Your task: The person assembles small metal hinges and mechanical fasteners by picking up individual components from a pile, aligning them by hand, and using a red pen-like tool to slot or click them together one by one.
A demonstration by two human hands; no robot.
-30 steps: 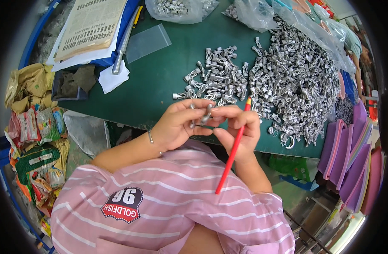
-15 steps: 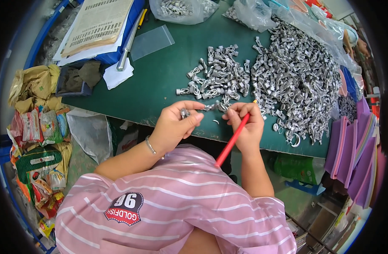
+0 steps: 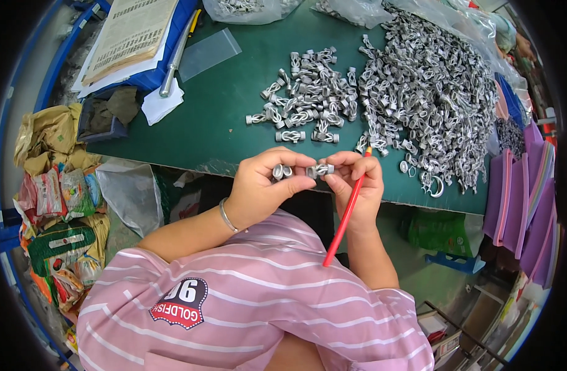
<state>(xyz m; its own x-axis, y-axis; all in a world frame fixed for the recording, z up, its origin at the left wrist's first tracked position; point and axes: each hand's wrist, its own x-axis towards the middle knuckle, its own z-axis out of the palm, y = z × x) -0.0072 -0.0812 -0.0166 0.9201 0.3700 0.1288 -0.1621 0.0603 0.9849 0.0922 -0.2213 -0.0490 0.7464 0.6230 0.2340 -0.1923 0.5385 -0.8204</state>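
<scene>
Just off the table's near edge, both hands meet at a small grey metal part (image 3: 319, 171) with a ribbed collar and looped strands. My left hand (image 3: 263, 183) pinches one end between thumb and fingertips. More ribbed metal (image 3: 281, 172) sits in its curled fingers. At the other end, my right hand (image 3: 359, 185) grips the part with thumb and forefinger. A slim red pencil-like rod (image 3: 347, 221) with a yellowish tip also rests in that hand, slanting toward my shirt. A small group of similar metal parts (image 3: 311, 96) lies beyond the hands.
A large heap of metal parts (image 3: 428, 99) covers the right of the green table (image 3: 190, 133). Clear plastic bags (image 3: 252, 11) stand at the back. At left are a dark blue bin (image 3: 104, 117), papers (image 3: 162, 102) and a metal rod (image 3: 174, 68). Purple foam sheets (image 3: 524, 198) hang at right.
My hands have come closer together, and one metal part is now held between them. Two parts now lie at the near side of the small group. The view has shifted slightly.
</scene>
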